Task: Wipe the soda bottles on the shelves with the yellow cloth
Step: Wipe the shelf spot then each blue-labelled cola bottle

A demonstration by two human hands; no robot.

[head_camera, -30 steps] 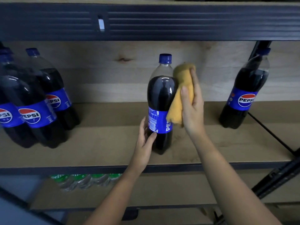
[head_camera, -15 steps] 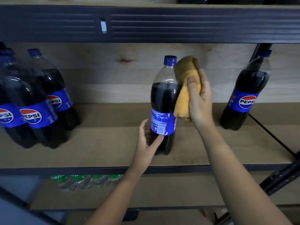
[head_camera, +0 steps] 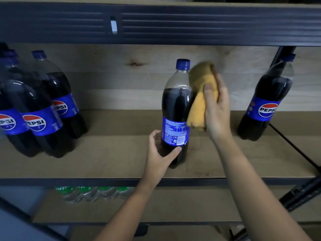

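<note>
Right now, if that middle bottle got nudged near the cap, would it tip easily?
Probably. The bottle is tall on a narrow base, so a high push could topple it. It looks nearly full, so likely heavy. The left hand grips it low, which should steady it while the cloth rubs.

Over the last second the right hand [head_camera: 217, 108] has slid the yellow cloth [head_camera: 199, 100] up from the bottle [head_camera: 176, 112] shoulder to beside its cap, while the left hand [head_camera: 160, 153], thumb across the front, has turned the bottle's printed label panel toward the camera
</note>
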